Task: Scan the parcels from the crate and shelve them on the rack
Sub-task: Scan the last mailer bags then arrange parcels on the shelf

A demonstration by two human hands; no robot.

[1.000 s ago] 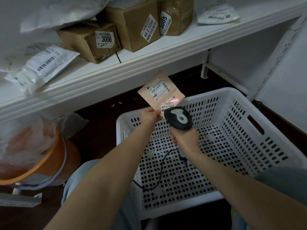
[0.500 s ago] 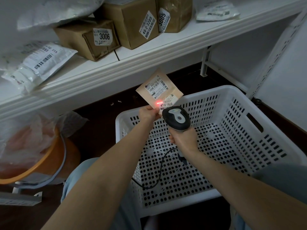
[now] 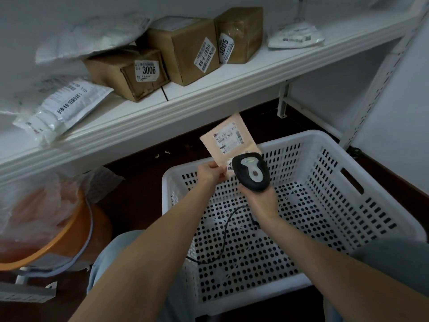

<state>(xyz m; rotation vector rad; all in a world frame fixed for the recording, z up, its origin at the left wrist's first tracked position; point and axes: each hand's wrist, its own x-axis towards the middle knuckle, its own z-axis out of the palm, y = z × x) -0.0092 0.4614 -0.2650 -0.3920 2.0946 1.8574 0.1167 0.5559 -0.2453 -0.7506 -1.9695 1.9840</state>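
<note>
Head view: scanner (image 3: 251,174) now sits closer over the lower label of the envelope (image 3: 228,138) than half a second ago. Red dot gone, so the scan has probably registered. Left hand (image 3: 209,174) pinches envelope above crate (image 3: 178,170) far-left rim; right hand (image 3: 260,201) grips scanner. Next: rack (image 3: 185,98).

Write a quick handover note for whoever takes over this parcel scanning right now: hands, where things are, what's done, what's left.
Left hand: pinches the tan envelope by its lower corner, above the white crate.
Right hand: grips the scanner, pointed at the envelope's lower label.
Done: brown boxes and white bags sit on the rack shelf.
Left: confirm the scan (no beam shows), then shelve the envelope. No other parcel shows in the visible part of the crate.
</note>
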